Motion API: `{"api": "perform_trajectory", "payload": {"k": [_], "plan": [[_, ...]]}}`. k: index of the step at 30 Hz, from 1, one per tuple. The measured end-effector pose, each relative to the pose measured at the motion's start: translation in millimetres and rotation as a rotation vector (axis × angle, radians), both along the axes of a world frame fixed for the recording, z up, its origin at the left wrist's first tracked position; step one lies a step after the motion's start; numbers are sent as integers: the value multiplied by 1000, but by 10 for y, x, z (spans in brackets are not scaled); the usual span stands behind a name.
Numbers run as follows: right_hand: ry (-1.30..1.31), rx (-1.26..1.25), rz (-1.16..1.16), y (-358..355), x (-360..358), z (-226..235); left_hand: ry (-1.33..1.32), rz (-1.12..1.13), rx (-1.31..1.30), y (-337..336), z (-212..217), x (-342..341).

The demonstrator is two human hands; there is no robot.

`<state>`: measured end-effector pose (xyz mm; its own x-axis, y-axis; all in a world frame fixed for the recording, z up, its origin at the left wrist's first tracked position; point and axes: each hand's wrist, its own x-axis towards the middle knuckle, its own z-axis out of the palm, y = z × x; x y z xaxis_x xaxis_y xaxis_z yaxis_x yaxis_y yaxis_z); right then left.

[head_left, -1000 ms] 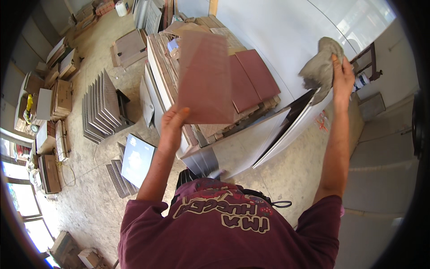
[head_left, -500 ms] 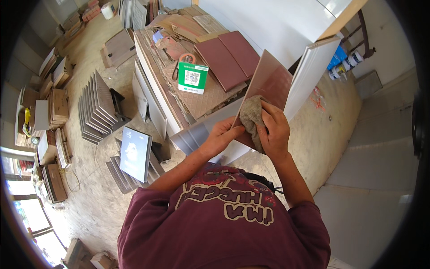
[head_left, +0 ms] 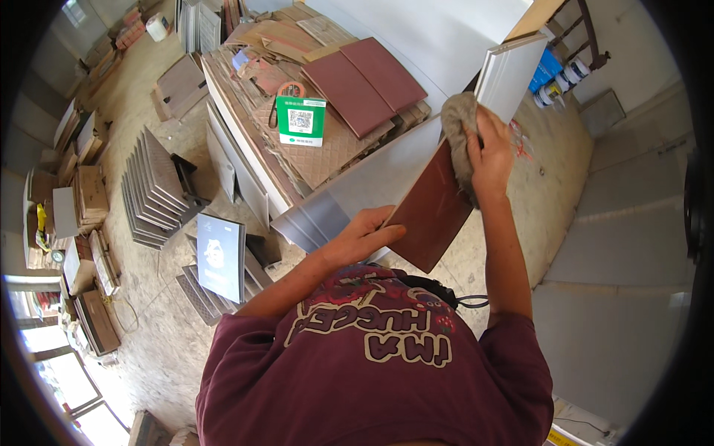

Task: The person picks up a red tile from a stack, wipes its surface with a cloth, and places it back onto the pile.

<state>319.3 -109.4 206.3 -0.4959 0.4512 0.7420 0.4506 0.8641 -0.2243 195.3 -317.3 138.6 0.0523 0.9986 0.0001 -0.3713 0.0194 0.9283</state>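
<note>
A flat dark red tile (head_left: 431, 212) is held tilted in front of my chest. My left hand (head_left: 373, 232) grips its left edge, with the thumb lying over the face. A crumpled grey-brown cloth (head_left: 461, 137) is in my right hand (head_left: 491, 152), pressed against the tile's far right end and folded over its edge. The cloth covers that end of the tile. Two similar dark red tiles (head_left: 364, 85) lie side by side on the stack just beyond my hands.
Cardboard and tiles pile up on a large stack (head_left: 312, 160), where a green-and-white code sign (head_left: 301, 120) stands. Pale panels (head_left: 509, 74) lean at its right. To the left are racked grey tiles (head_left: 160, 182), an upright blue-grey board (head_left: 221, 256) and boxes (head_left: 94, 186).
My right hand has slid the cloth from the tile's middle to its far right end, baring the near part. My left hand still holds the left edge. The view has shifted slightly.
</note>
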Motion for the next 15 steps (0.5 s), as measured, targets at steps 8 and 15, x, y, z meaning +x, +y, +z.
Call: {"api": "perform_trajectory", "payload": {"k": [8, 15], "plan": [[-17, -310, -293, 559, 342, -357, -118, -10, -67, -111, -1, -29], [132, -310, -454, 791, 845, -594, -92, 70, -83, -139, -118, -153]]}}
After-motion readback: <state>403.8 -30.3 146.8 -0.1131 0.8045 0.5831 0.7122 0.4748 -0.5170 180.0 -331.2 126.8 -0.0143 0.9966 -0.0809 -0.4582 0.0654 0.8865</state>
